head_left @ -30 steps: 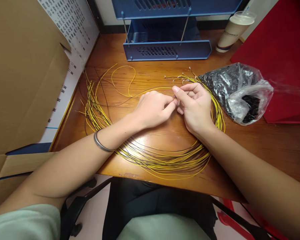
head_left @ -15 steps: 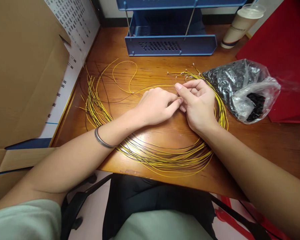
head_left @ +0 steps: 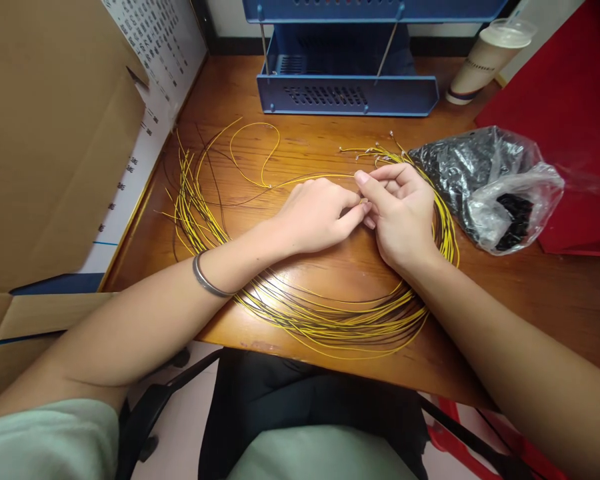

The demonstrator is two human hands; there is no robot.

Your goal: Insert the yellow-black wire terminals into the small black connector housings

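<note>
A thin yellow wire (head_left: 325,177) runs from a small loop at the left to the thumb and forefinger of my right hand (head_left: 405,213), which pinches it. My left hand (head_left: 317,215) is closed, palm down, its thumb and forefinger meeting the right fingertips. A sliver of wire shows between those fingers; its end is hidden. Around and beneath both hands lies a big open coil of yellow and black wires (head_left: 340,325) on the wooden desk (head_left: 330,270). Small pale metal-like tips (head_left: 380,155) show on the bunched wire ends beyond my right hand.
A clear plastic bag (head_left: 500,190) with black contents lies right of the coil, against a red panel or bag (head_left: 575,133). A blue file tray (head_left: 350,97) and a lidded paper cup (head_left: 483,63) stand at the back. A cardboard box (head_left: 55,167) fills the left side.
The view has shifted slightly, so everything sits a little lower and to the right. Both hands keep nearly the same pinch on the wire.
</note>
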